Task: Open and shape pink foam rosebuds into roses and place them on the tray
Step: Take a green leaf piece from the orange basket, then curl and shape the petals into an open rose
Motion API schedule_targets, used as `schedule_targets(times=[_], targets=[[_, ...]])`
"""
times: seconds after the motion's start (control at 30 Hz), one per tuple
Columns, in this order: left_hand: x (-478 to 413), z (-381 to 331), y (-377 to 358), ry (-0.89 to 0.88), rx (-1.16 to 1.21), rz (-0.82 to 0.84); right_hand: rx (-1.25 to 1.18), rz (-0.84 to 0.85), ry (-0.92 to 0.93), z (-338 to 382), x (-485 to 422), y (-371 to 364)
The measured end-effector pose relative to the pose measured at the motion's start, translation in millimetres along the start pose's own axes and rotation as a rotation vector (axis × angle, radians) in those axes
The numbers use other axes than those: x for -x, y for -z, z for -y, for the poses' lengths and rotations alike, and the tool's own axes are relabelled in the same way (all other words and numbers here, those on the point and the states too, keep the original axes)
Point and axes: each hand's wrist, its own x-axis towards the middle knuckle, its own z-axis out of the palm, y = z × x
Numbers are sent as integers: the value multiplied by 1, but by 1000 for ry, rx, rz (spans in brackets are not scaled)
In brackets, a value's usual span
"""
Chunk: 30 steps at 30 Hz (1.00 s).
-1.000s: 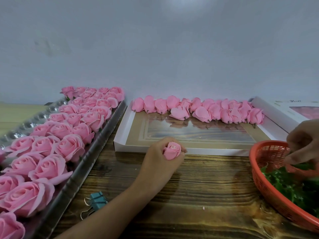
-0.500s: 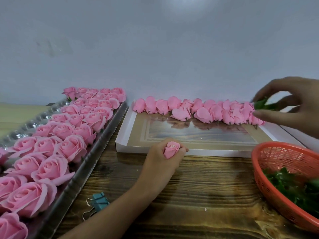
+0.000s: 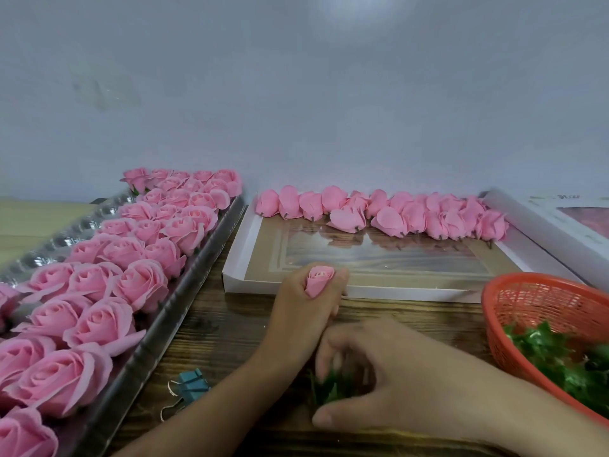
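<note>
1. Far left: the tray (image 3: pixel 174 311) runs along the edge of the wooden table (image 3: pixel 230 338), angled away from me. It is packed with opened roses (image 3: pixel 141 285) standing in rows, petals spread and touching their neighbours. A strip of bare foil wall shows along the tray's far side.

2. Just beside the tray's near rim: a teal binder clip (image 3: pixel 192 387) lies on the table, apart from both of my hands.

3. Centre: my left hand (image 3: pixel 303 311) stands upright with its heel on the table. The fingers and thumb are curled round one rosebud (image 3: pixel 319 280). The bud is clamped in my fist, tip up and petals closed. It sits just in front of the near wall of the flat white box (image 3: pixel 412 293).

4. Inside that box, along its far wall: a row of closed rosebuds (image 3: pixel 389 221) lies on its side, the buds touching each other. One or two lie slightly forward of the row.

5. Centre right, nearer to me: my right hand (image 3: pixel 405 377) sits low over the table, touching the left wrist. Its fingers and thumb are curled in on a green leaf piece (image 3: pixel 329 389). The hand is blurred, so the exact contact points cannot be read.

6. Right: a red mesh basket (image 3: pixel 540 300) holds a heap of green leaves (image 3: pixel 560 364).

7. Far right, behind the basket: a second white box (image 3: pixel 560 222) lies against the wall.
</note>
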Motion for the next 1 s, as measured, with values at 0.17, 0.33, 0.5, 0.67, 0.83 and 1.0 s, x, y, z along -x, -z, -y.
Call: schedule_targets(times=[0.17, 0.33, 0.5, 0.67, 0.83, 1.0], targets=[[-4, 2, 2, 49, 182, -20, -327, -4, -65, -14, -11, -11], [-5, 3, 7, 66, 322, 24, -425, -168, -65, -26, -17, -18], [1, 0, 3, -131, 214, 26, -441, -249, -34, -33, -19, -21], [7, -3, -1, -193, 141, 86, -325, -319, -9, -36, -20, -23], [7, -3, 0, -138, 133, 186, -296, -363, 3, -37, -22, -24], [7, -4, -1, -158, 93, 240, -403, -384, 43, -39, -22, -23]])
